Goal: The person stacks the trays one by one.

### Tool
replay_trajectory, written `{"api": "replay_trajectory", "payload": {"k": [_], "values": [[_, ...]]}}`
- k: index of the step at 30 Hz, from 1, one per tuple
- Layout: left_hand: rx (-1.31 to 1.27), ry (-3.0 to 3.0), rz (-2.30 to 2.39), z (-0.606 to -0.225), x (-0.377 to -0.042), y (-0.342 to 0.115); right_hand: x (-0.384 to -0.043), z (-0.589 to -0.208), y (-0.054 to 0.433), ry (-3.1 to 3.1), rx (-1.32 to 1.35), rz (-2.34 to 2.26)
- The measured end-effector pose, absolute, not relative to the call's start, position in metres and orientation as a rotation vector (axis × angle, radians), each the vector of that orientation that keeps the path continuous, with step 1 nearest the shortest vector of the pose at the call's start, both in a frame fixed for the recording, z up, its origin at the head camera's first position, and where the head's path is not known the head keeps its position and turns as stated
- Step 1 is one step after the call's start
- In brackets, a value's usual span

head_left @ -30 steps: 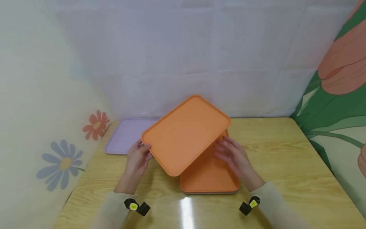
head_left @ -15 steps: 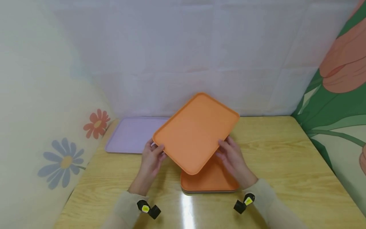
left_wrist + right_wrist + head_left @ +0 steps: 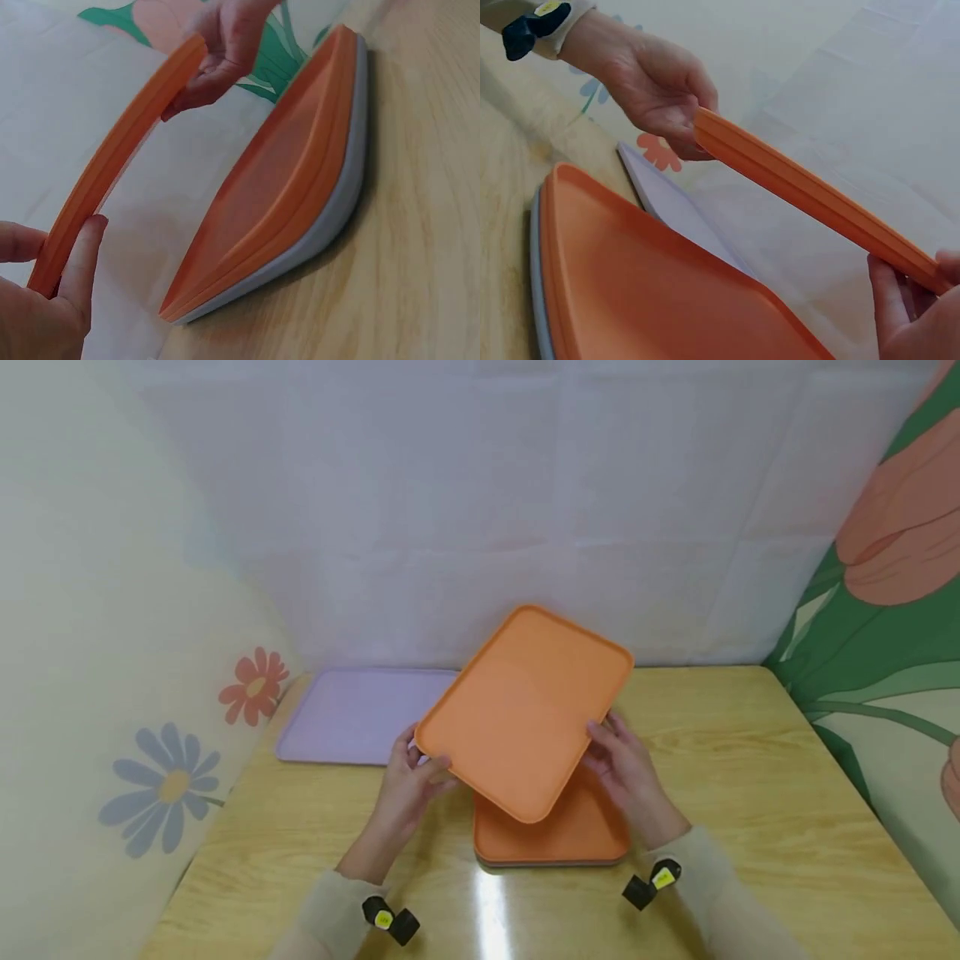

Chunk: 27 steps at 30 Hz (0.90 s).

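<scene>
A wood-grain tabletop (image 3: 750, 777) fills the lower frame; behind hangs one creased white cloth (image 3: 450, 485), between two flower-painted walls (image 3: 67, 610). At centre, one orange tray (image 3: 525, 718) tilts in the air, the left hand (image 3: 408, 781) pinching its lower left corner, the right hand (image 3: 626, 770) its right edge. It partly covers one lilac tray (image 3: 348, 714) and an orange-over-grey stack (image 3: 517, 843) whose count I cannot tell.
</scene>
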<state>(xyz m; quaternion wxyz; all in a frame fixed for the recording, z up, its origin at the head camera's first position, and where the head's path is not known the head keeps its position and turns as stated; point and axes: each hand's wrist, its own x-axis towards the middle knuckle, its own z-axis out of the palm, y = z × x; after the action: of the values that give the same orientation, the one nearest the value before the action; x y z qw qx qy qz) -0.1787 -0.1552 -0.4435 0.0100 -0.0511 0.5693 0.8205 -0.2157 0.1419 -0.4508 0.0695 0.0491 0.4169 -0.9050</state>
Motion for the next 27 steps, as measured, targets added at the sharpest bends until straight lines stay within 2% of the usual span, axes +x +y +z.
{"api": "replay_trajectory", "payload": {"k": [12,27], "values": [[0.172,1.997,1.98,-0.439,-0.197,-0.182,-0.226,-0.452,0.182,1.316,-0.043,-2.539],[0.237,1.91,1.975,-0.443,-0.224,-0.169,-0.235,-0.454,0.198,1.498,-0.153,-2.288]]}}
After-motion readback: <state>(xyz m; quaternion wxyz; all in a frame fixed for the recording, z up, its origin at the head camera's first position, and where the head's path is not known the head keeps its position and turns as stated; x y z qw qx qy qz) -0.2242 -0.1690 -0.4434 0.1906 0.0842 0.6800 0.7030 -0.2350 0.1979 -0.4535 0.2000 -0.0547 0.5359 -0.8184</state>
